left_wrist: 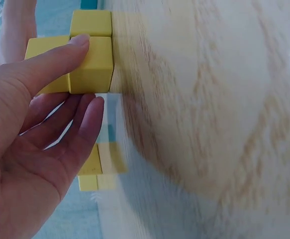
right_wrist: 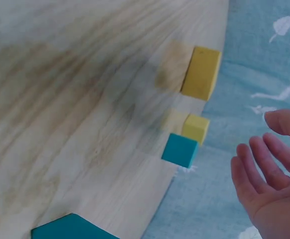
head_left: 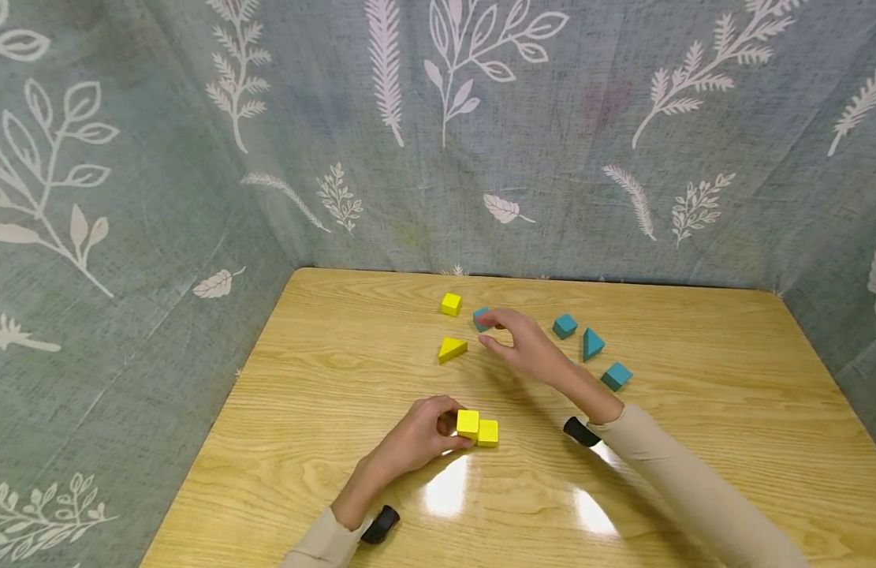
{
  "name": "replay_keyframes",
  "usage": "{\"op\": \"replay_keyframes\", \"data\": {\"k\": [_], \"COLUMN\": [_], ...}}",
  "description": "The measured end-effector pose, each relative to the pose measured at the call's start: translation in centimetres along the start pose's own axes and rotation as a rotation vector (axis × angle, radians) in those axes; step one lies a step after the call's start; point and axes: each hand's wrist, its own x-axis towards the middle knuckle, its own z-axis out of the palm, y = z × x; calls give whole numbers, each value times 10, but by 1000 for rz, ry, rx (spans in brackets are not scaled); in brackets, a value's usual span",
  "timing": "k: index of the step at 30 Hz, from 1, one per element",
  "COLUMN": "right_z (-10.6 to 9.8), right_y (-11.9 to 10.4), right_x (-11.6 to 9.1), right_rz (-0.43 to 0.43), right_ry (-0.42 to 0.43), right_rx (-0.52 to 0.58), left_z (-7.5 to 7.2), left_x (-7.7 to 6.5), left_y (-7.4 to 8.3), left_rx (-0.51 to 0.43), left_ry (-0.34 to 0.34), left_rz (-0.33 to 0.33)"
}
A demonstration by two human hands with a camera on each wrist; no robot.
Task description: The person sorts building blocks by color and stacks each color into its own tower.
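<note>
"Two yellow cubes [head_left: 467, 424] stand stacked; which hand has them?"

"The left hand [head_left: 425, 432], fingers and thumb pinching them on the tabletop [head_left: 317, 371], a third yellow cube [head_left: 488, 434] touching alongside."

"And the right hand [head_left: 528, 345]?"

"Near a blue cube [head_left: 482, 312], thumb and fingers apart."

Just right of the two-block stack [head_left: 468, 424] we see a cube [head_left: 488, 433], with the left hand [head_left: 419, 434] on the stack's left. Behind it we have a wedge [head_left: 452, 349] and two cubes [head_left: 451, 304]; behind and rightward, a triangular block [head_left: 592, 345] between two others [head_left: 565, 326].
</note>
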Motion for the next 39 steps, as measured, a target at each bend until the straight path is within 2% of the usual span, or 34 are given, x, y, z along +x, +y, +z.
{"op": "replay_keyframes", "data": {"k": [5, 12, 17, 19, 22, 23, 25, 29, 30, 34, 39], "right_z": [4, 8, 14, 16, 20, 26, 30, 34, 30, 32, 36], "right_y": [10, 19, 25, 29, 33, 49, 61, 74, 62, 45, 37], "right_x": [14, 32, 46, 51, 53, 55, 58, 68, 68, 76, 84], "right_rz": [37, 7, 19, 34, 0, -22, -34, -6, 19, 48, 74], "right_ry": [-3, 19, -23, -40, -46, -41, -46, -70, -87, -129, -236], "right_rx": [-14, -56, -112, -97, -114, -104, -97, -88, -100, -153, -243], "left_z": [1, 1, 0, 0, 1, 1, 2, 3, 2, 3, 3], "left_x": [0, 0, -1, -1, -1, -1, -1, 0, 0, -2, -2], "left_y": [1, 0, 0, 0, 0, 0, 0, 0, 0, 1, 0], "left_rx": [-10, -15, -15, -16, -21, -24, -28, -24, -24, -30, -45], "left_ry": [10, 15, 16, 17, 16, 14, 10, 11, 13, 16, 17], "left_rz": [-19, -19, -20, -21, -21, -20, -19, -20, -22, -19, -20]}}
